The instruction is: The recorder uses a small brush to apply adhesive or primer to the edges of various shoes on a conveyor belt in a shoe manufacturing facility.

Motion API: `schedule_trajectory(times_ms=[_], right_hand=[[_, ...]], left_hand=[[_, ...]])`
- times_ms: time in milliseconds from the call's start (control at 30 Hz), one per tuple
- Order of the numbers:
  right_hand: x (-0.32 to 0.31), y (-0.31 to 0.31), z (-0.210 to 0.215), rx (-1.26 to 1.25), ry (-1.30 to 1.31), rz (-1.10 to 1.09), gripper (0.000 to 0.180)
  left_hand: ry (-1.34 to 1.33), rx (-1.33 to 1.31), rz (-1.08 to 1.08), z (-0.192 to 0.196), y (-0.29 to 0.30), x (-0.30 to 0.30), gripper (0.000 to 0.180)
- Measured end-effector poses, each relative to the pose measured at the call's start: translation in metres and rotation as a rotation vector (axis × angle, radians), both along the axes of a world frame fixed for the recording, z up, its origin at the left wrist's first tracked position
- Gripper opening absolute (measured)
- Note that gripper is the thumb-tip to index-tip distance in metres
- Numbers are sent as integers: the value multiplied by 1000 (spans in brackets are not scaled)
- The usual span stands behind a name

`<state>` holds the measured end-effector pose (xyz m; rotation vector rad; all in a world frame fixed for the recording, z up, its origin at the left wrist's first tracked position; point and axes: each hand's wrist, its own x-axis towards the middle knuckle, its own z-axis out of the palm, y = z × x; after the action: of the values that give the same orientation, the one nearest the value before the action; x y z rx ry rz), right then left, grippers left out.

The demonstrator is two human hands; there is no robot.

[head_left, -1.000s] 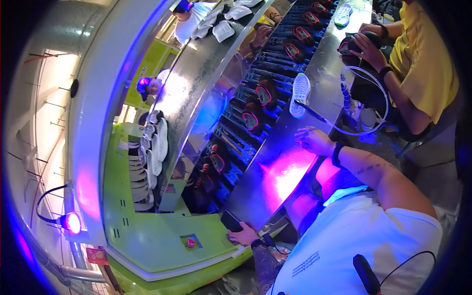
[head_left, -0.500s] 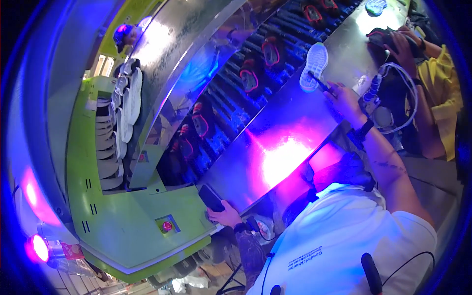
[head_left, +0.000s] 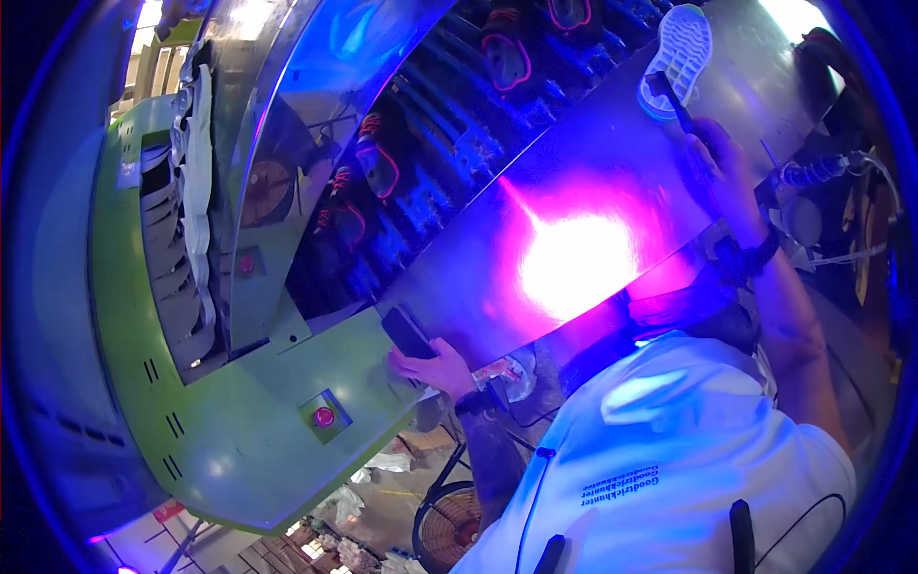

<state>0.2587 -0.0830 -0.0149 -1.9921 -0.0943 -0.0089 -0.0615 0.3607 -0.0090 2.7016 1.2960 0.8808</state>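
Note:
A white shoe sole (head_left: 685, 43) with a pale blue edge lies tread side up on the metal worktop, at the far right. My right hand (head_left: 723, 172) grips a dark, long-handled brush-like tool (head_left: 681, 110). Its wider end rests on the sole's nearer half. At the worktop's left end, my left hand (head_left: 436, 368) has thumb and fingers on either side of the near end of a dark, flat rectangular object (head_left: 406, 331). Whether that object is lifted off the surface I cannot tell.
Beyond the worktop (head_left: 459, 316), dark shoe uppers with red edging (head_left: 376, 167) sit on a roller conveyor (head_left: 459, 143). A green machine frame (head_left: 258, 421) with a red button (head_left: 324, 416) stands left, with pale soles (head_left: 196, 191) racked behind it. Cables (head_left: 856, 163) hang at right.
The whole view has shifted, so the conveyor and sole sit higher and farther right. The tool stays on the sole, its angle now steeper. The co-worker at right has mostly left view.

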Motion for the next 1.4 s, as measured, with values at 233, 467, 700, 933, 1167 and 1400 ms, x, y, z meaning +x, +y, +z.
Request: schedule_trajectory(times_ms=[233, 467, 700, 933, 1167, 1400], right_hand=[[-4, 1, 10, 95, 58, -27, 27], [-13, 12, 20, 57, -14, 27, 30], [-18, -2, 27, -5, -56, 9, 34], [-10, 10, 39, 82, -82, 79, 36], [-42, 27, 42, 699, 338, 239, 30], [-134, 31, 147, 780, 553, 389, 27]], left_hand=[[-156, -522, -415, 29, 17, 188, 65], [-155, -537, -319, 9, 85, 298, 64], [-195, -1017, -465, 51, 24, 194, 58], [15, -804, -664, 64, -12, 24, 62], [175, -81, -1088, 130, -111, 134, 86], [990, -190, -915, 122, -93, 134, 126]])
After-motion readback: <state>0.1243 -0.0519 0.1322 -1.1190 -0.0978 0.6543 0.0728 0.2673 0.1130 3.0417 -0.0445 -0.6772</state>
